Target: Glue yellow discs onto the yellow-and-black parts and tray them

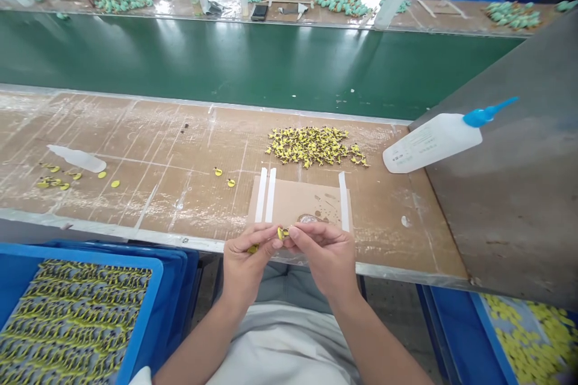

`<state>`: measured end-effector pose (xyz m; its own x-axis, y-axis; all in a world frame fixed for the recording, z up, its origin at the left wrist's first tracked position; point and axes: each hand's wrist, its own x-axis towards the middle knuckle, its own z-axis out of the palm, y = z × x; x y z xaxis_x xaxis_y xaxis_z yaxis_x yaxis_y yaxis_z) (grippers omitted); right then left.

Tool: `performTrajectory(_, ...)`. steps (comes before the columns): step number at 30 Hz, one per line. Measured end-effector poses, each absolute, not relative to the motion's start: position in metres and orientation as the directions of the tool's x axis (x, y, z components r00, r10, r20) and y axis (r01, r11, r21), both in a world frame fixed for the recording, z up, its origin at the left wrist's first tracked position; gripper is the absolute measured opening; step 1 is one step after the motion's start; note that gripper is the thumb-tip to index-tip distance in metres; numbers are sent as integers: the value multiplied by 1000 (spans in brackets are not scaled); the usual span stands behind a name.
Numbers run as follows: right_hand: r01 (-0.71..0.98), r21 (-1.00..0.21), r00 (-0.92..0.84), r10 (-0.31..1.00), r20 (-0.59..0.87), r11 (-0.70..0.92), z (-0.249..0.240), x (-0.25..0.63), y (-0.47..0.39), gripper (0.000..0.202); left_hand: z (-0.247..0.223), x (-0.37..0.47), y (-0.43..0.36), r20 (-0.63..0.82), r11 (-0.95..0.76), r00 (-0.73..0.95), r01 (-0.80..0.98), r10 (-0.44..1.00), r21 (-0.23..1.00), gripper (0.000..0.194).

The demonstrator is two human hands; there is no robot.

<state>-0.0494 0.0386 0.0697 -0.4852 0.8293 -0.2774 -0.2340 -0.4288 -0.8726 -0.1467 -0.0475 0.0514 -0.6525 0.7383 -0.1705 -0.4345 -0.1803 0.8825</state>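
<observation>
Handwork under way, one piece in hand

We see the left grip (244,261) and the right grip (333,255) meet fingertip to fingertip, both pinched on a yellow piece (280,233) above the near edge of the counter (383,222); its joins are too small to tell. Ordered rows (81,316) of yellow-and-dark pieces lie in a blue bin (156,280) at lower left, which we take for work done. We judge the loose pile (311,146) beyond the taped cardboard (293,198), and the yellow discs (526,343) at lower right, to be work left. Two separate pieces (231,182) lie left of the cardboard; whether these are finished, we cannot tell.
</observation>
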Motion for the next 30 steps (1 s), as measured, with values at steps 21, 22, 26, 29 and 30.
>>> performTrajectory(21,-159,-881,-505,804,-315,-445,67,-71,23,16,47,-162,-66,-167,-181,-719,-381,675,907,18)
performTrajectory(22,-153,-881,-508,800,-319,-449,66,-73,22,17,47,-163,-67,-189,-183,-718,-407,670,895,18)
performTrajectory(26,-172,-874,-503,804,-318,-454,68,-88,17,24,49,-169,-70,-300,-213,-727,-522,618,826,26)
performTrajectory(29,-190,-911,-463,852,-245,-366,71,-107,16,25,52,-180,-73,-375,-295,-749,-591,546,750,32)
performTrajectory(30,-168,-942,-451,872,-189,-291,71,-116,17,24,53,-186,-75,-396,-342,-751,-615,528,710,30)
